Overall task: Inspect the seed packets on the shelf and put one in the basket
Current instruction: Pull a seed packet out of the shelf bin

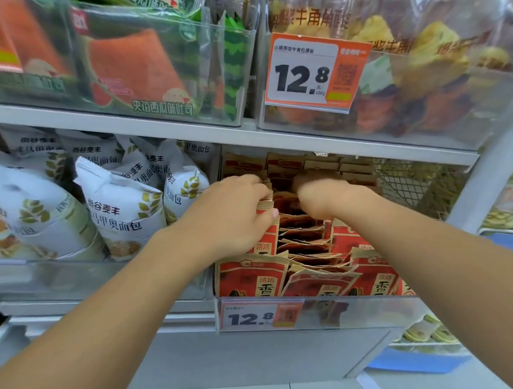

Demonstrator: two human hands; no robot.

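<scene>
Both hands are in the seed bin on the lower shelf (229, 134). The left hand (231, 220) sits at the near-left part of the clear bin (363, 307), fingers curled over the tops of a standing row of red-and-tan seed packets (303, 244), thumb pressed against the face of one packet on the right side of that row; the grip is narrow and closed on those packet tops. The right hand (318, 193) is farther back and to the right, knuckles up, fingers bent down into the packets in the middle of the bin. It looks closed around packet edges there, but the fingertips are hidden, so exactly which packet it has cannot be told.

The seed packets fill the bin from front to back: upright ones at the near wall just behind the orange price tag (258, 317) reading 12.8, leaning ones in the middle between the two hands, more rows stacked far back beneath the shelf above. Every packet in view is in the bin.

Left of the seed bin, white bread bags (119, 211) with wheat prints lie heaped in a neighbouring bin. On the upper shelf, watermelon-pattern toast packs (136, 65) are at the left and croissant bags (429, 54) at the right, behind a larger 12.8 price label (314, 73). A wire mesh panel (415, 182) shows at the far right of the seed bin.
</scene>
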